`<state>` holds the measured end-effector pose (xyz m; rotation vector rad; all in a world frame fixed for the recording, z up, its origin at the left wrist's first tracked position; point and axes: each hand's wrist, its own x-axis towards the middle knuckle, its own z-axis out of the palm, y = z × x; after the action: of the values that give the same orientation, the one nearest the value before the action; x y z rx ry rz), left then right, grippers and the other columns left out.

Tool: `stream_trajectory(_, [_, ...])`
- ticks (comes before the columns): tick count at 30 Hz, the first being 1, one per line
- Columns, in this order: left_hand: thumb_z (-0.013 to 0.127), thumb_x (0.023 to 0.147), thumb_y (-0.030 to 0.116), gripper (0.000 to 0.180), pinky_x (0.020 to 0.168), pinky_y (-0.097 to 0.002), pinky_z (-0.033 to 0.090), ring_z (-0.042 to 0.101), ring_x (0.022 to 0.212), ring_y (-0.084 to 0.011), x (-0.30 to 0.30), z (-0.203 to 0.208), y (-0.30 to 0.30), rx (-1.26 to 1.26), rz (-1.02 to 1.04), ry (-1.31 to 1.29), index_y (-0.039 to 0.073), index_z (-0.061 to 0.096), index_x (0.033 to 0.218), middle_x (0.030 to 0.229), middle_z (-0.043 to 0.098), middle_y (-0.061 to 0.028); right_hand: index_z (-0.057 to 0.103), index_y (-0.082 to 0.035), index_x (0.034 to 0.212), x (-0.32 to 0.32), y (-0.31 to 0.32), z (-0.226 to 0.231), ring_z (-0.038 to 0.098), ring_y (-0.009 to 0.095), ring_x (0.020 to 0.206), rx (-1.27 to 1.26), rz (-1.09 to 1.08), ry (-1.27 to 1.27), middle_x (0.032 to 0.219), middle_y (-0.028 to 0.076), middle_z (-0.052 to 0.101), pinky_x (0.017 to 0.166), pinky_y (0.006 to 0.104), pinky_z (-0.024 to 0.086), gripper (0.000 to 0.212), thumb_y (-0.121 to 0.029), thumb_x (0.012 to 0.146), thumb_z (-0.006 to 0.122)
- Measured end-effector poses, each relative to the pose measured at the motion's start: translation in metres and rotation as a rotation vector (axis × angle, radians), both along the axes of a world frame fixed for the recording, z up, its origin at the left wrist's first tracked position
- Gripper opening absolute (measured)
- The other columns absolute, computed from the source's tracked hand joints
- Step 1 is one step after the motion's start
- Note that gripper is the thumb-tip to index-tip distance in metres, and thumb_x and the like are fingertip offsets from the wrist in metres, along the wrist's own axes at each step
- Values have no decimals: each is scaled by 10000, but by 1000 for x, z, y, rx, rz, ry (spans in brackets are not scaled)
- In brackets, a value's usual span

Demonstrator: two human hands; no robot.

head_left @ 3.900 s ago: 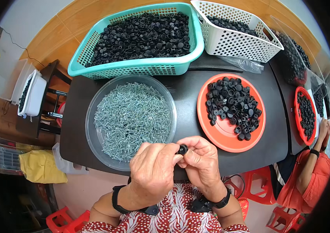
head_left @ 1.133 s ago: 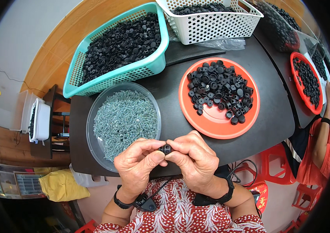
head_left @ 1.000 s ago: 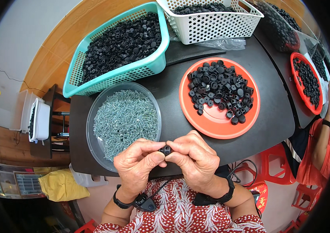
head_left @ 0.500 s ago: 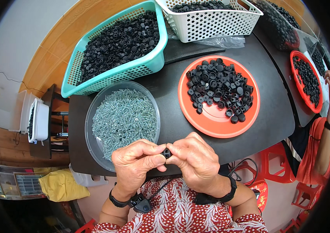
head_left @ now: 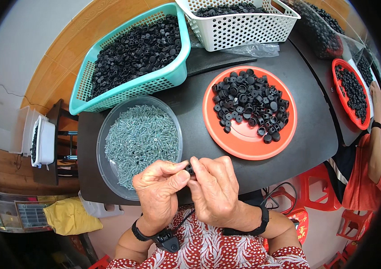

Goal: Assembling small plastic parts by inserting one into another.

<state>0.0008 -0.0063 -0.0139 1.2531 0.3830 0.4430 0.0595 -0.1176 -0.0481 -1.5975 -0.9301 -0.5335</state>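
A small round black plastic part (head_left: 189,170) sits between my two hands, close to the table's near edge. My left hand (head_left: 160,187) pinches it between thumb and fingers. From the other side my right hand (head_left: 215,190) grips it too, its fingertips hiding most of the part. A clear round tub (head_left: 179,134) full of small silvery screws (head_left: 143,136) stands just beyond my left hand. Past my right hand lies an orange-red plate (head_left: 244,142) heaped with black plastic caps (head_left: 248,96).
A turquoise basket (head_left: 184,67) and a white basket (head_left: 244,33), both filled with black parts, stand at the back of the dark table (head_left: 190,105). On the right, another person's arm (head_left: 376,107) is beside a red tray (head_left: 334,74) of black parts. Red stools (head_left: 318,188) stand below.
My right fingers have shifted around the black part, covering more of it, and my right hand has moved slightly left and down. The other person's arm has moved too.
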Motion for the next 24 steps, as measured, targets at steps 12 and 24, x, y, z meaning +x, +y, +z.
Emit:
stream_trajectory(12, [650,773,-48,90,712,-237,477,601,745,-126,7,7,-9,-126,22,21,-52,622,859,838,658,-111,555,186,991,10,4,4,522,309,641,7,-135,-129,854,232,554,508,365,429,369,62,655,647])
stream_trajectory(24, [658,787,-46,109,749,-242,474,592,773,-106,6,20,-15,242,39,101,-57,653,895,836,648,-74,562,167,992,17,-2,7,522,304,649,-7,-87,-122,832,208,548,527,365,433,408,58,609,654])
